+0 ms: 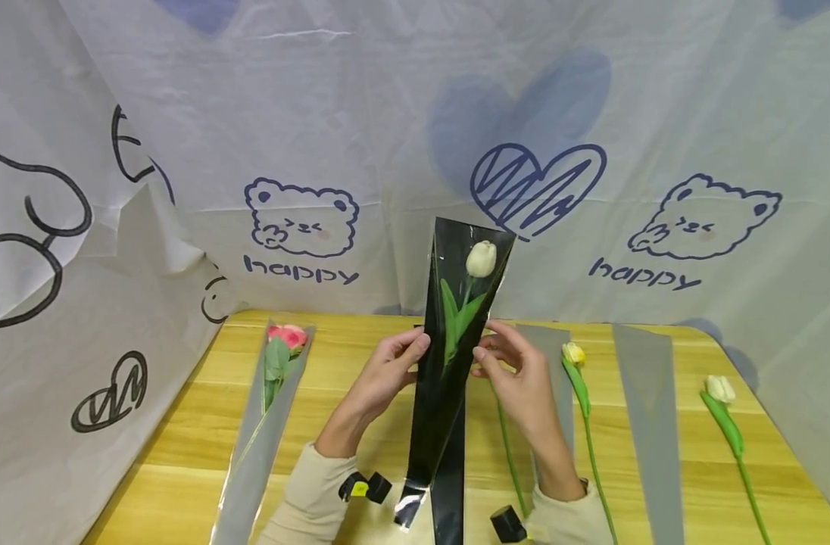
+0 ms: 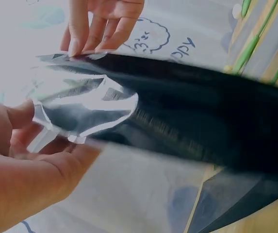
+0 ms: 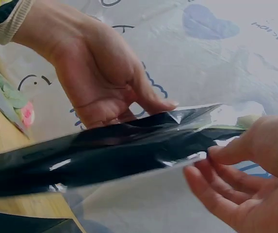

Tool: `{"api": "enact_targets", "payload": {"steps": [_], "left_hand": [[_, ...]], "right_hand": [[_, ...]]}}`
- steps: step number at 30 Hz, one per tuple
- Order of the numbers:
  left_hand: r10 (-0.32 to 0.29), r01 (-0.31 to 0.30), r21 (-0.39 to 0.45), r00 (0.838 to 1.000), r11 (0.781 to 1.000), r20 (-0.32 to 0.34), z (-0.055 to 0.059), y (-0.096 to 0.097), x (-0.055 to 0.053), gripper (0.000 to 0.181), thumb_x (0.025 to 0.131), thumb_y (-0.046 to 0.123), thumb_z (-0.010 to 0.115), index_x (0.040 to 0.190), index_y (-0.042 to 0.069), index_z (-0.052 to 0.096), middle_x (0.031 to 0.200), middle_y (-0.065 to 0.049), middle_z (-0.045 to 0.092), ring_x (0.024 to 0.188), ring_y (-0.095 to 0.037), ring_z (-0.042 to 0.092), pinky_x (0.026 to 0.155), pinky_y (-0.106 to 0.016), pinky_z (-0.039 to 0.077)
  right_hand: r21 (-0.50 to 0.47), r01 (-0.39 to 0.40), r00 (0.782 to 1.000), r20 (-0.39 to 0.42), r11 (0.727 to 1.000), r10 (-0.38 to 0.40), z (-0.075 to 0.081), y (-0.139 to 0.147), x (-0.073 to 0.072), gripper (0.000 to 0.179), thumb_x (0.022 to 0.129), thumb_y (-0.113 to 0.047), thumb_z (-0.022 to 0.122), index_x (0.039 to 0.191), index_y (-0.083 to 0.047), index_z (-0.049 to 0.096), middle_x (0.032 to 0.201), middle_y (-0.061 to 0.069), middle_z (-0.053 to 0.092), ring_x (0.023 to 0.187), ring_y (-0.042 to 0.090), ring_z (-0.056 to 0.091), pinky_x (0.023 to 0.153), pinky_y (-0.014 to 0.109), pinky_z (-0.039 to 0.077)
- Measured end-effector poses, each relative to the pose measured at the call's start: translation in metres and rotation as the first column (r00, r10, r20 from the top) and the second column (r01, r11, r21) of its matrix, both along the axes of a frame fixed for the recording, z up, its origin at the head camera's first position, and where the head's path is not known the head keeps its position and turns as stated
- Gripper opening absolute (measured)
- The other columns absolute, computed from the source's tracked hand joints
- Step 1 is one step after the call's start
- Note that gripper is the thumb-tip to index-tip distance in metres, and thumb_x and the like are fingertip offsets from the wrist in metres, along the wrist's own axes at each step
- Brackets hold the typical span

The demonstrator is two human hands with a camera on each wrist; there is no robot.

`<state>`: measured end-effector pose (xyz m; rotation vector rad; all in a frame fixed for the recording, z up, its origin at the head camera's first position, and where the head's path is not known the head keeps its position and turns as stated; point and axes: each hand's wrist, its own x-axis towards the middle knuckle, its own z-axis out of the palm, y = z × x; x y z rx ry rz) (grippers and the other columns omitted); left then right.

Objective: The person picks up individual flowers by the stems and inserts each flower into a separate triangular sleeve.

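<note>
Held upright above the table is a black cellophane flower sleeve (image 1: 434, 393) with a clear front. A white tulip (image 1: 482, 259) with green leaves shows inside its upper part; its lower stem is hidden by the black film. My left hand (image 1: 392, 363) pinches the sleeve's left edge between thumb and fingers. On the opposite edge, my right hand (image 1: 520, 378) pinches the film with thumb and fingertips. The right wrist view shows both hands at the sleeve's edges, with the right thumb and fingers (image 3: 226, 189) on the near edge. Another black sleeve (image 1: 449, 469) lies behind on the table.
At left on the wooden table (image 1: 176, 454) lies a pink rose (image 1: 288, 337) in a grey sleeve. To the right lie a yellow tulip (image 1: 574, 354), a flat grey sleeve (image 1: 650, 424) and another white tulip (image 1: 720, 390). A printed white cloth (image 1: 401, 151) hangs behind.
</note>
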<state>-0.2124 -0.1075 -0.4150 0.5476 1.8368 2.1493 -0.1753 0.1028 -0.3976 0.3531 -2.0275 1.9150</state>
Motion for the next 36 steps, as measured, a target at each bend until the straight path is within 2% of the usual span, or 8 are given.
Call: {"api": "enact_targets", "payload": {"steps": [4, 8, 16, 21, 24, 26, 31, 36], "left_hand": [[-0.072, 0.067, -0.122, 0.997, 0.99, -0.034, 0.003, -0.002, 0.001, 0.058, 0.106, 0.011, 0.059, 0.159, 0.005, 0.035, 0.149, -0.02, 0.05, 0.128, -0.035, 0.056, 0.097, -0.055, 0.051], [-0.101, 0.083, -0.199, 0.992, 0.976, -0.081, 0.004, 0.0, 0.003, 0.087, 0.094, 0.001, 0.073, 0.163, 0.006, 0.021, 0.155, -0.027, 0.041, 0.134, -0.047, 0.049, 0.102, -0.057, 0.046], [-0.035, 0.005, -0.252, 0.993, 0.968, -0.115, 0.001, -0.007, -0.003, 0.08, 0.085, -0.007, 0.079, 0.154, 0.004, 0.042, 0.131, -0.022, 0.064, 0.111, -0.033, 0.068, 0.09, -0.044, 0.056], [0.045, -0.059, -0.382, 0.998, 0.922, -0.044, 0.001, -0.037, -0.009, 0.089, 0.084, -0.006, 0.079, 0.159, 0.004, 0.032, 0.137, -0.027, 0.057, 0.114, -0.037, 0.061, 0.084, -0.043, 0.057], [0.093, -0.076, -0.449, 0.996, 0.89, 0.015, -0.008, -0.056, -0.016, 0.092, 0.083, -0.004, 0.081, 0.159, 0.003, 0.03, 0.138, -0.028, 0.053, 0.107, -0.035, 0.06, 0.072, -0.038, 0.055], [0.094, -0.051, -0.465, 0.993, 0.884, 0.071, -0.017, -0.067, -0.022, 0.084, 0.083, -0.003, 0.081, 0.155, -0.001, 0.035, 0.131, -0.027, 0.056, 0.098, -0.031, 0.062, 0.066, -0.034, 0.054], [0.046, 0.047, -0.384, 0.972, 0.922, 0.229, -0.044, -0.085, -0.035, 0.064, 0.083, -0.012, 0.076, 0.14, -0.008, 0.045, 0.102, -0.017, 0.067, 0.079, -0.023, 0.069, 0.065, -0.035, 0.059], [0.048, 0.073, -0.354, 0.945, 0.932, 0.322, -0.062, -0.09, -0.039, 0.07, 0.083, -0.017, 0.072, 0.143, -0.01, 0.037, 0.095, -0.014, 0.067, 0.077, -0.023, 0.071, 0.07, -0.039, 0.061]], "right_hand": [[-0.017, 0.088, 0.995, -0.055, 0.996, -0.089, 0.0, -0.002, -0.001, 0.034, 0.092, 0.015, 0.066, 0.126, 0.009, 0.065, 0.1, 0.027, 0.067, 0.083, 0.016, 0.069, 0.066, 0.031, 0.06], [-0.031, 0.119, 0.989, -0.08, 0.992, -0.121, -0.001, -0.004, -0.001, 0.034, 0.091, 0.015, 0.067, 0.125, 0.008, 0.068, 0.1, 0.025, 0.069, 0.083, 0.016, 0.068, 0.065, 0.035, 0.06], [0.004, 0.089, 0.995, -0.034, 0.996, -0.089, 0.0, 0.001, -0.004, 0.035, 0.095, 0.009, 0.066, 0.13, 0.004, 0.066, 0.103, 0.023, 0.069, 0.083, 0.016, 0.07, 0.066, 0.037, 0.061], [0.033, 0.122, 0.991, 0.041, 0.992, -0.124, 0.002, 0.022, -0.006, 0.033, 0.099, 0.001, 0.066, 0.132, -0.001, 0.066, 0.11, 0.022, 0.069, 0.086, 0.013, 0.07, 0.069, 0.032, 0.06], [0.065, 0.154, 0.981, 0.111, 0.986, -0.161, 0.003, 0.039, -0.006, 0.033, 0.1, -0.001, 0.064, 0.133, -0.002, 0.066, 0.113, 0.023, 0.067, 0.089, 0.009, 0.069, 0.07, 0.028, 0.059], [0.111, 0.166, 0.972, 0.151, 0.98, -0.182, 0.002, 0.048, -0.006, 0.033, 0.1, -0.002, 0.064, 0.134, -0.002, 0.065, 0.115, 0.023, 0.067, 0.091, 0.011, 0.07, 0.071, 0.027, 0.059], [0.328, 0.135, 0.957, 0.203, 0.935, -0.209, -0.002, 0.065, -0.005, 0.034, 0.101, -0.006, 0.065, 0.135, -0.001, 0.064, 0.117, 0.021, 0.068, 0.1, 0.028, 0.07, 0.072, 0.026, 0.059], [0.487, 0.055, 0.949, 0.246, 0.872, -0.197, -0.01, 0.072, -0.006, 0.039, 0.101, -0.006, 0.063, 0.139, -0.001, 0.06, 0.117, 0.02, 0.068, 0.104, 0.037, 0.067, 0.074, 0.033, 0.058]]}}
